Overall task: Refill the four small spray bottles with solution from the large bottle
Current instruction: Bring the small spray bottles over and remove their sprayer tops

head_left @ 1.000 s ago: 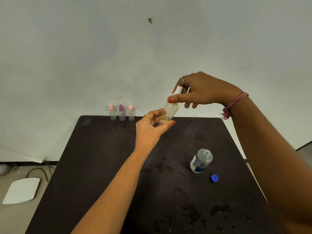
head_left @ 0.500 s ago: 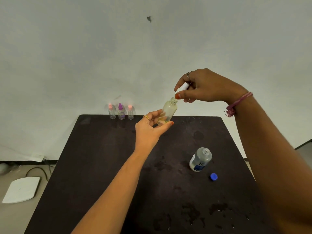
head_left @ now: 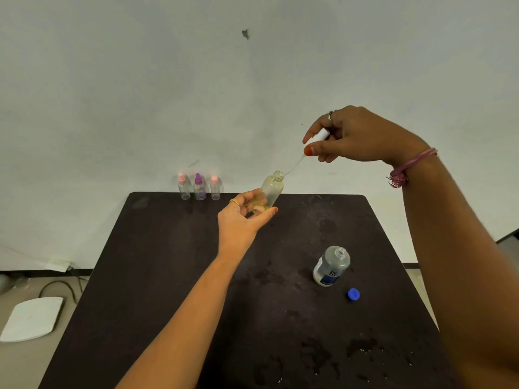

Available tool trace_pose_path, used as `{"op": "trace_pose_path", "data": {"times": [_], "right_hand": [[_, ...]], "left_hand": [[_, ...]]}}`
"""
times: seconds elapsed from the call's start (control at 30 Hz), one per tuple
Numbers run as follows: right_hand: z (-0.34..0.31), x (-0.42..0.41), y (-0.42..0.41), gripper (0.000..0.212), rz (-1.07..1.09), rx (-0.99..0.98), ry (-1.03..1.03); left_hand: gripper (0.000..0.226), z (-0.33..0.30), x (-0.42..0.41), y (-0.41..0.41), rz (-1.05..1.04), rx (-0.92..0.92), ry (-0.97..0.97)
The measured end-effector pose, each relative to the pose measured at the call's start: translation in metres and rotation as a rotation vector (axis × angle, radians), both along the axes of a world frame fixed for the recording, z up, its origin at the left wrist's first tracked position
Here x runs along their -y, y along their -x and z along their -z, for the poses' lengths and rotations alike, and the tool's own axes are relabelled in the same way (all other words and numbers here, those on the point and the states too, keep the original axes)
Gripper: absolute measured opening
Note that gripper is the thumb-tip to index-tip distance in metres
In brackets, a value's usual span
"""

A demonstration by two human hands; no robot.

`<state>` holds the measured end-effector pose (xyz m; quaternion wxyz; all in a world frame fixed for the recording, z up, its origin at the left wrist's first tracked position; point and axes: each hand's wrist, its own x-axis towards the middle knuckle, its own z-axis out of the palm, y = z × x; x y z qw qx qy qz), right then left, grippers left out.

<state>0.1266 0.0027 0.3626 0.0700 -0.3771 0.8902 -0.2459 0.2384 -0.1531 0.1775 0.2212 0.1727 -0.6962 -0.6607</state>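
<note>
My left hand (head_left: 242, 217) grips a small clear spray bottle (head_left: 270, 192) by its base, tilted up to the right above the table, its neck open and a little yellowish liquid at the bottom. My right hand (head_left: 356, 136) pinches the white spray top (head_left: 318, 137) up and to the right of the neck; its thin dip tube (head_left: 295, 165) still reaches down to the bottle's mouth. The large bottle (head_left: 332, 265) stands uncapped at the right of the dark table (head_left: 168, 276). Three small capped spray bottles (head_left: 200, 187) line the far edge.
A blue cap (head_left: 353, 294) lies on the table near the large bottle. Wet spots mark the tabletop. A white wall rises just behind the table. On the floor at left lie a white board (head_left: 31, 318) and a black cable (head_left: 59, 287).
My right hand has lifted the spray top off the small bottle and drawn it up and to the right, pulling the tube nearly out. My left hand has held the bottle roughly in place.
</note>
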Motion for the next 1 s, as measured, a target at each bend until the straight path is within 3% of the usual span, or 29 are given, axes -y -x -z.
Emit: {"op": "trace_pose_path", "data": {"times": [0.27, 0.43, 0.67, 0.83, 1.0], "right_hand": [[0.0, -0.009, 0.007, 0.029, 0.063, 0.024, 0.026], [0.018, -0.009, 0.008, 0.026, 0.218, 0.004, 0.152], [0.116, 0.007, -0.018, 0.022, 0.565, 0.133, 0.559], [0.198, 0.017, -0.045, 0.026, 0.727, 0.306, 0.644], [0.272, 0.014, -0.066, 0.028, 0.858, 0.556, 0.591]], "left_hand": [[0.05, 0.019, 0.008, 0.004, -0.055, 0.018, -0.015], [0.046, 0.029, 0.01, 0.005, -0.063, 0.03, -0.037], [0.041, 0.057, 0.002, 0.008, -0.016, 0.129, -0.012], [0.045, 0.089, -0.003, 0.011, 0.029, 0.239, 0.019], [0.049, 0.117, -0.012, 0.012, 0.073, 0.352, 0.042]]}}
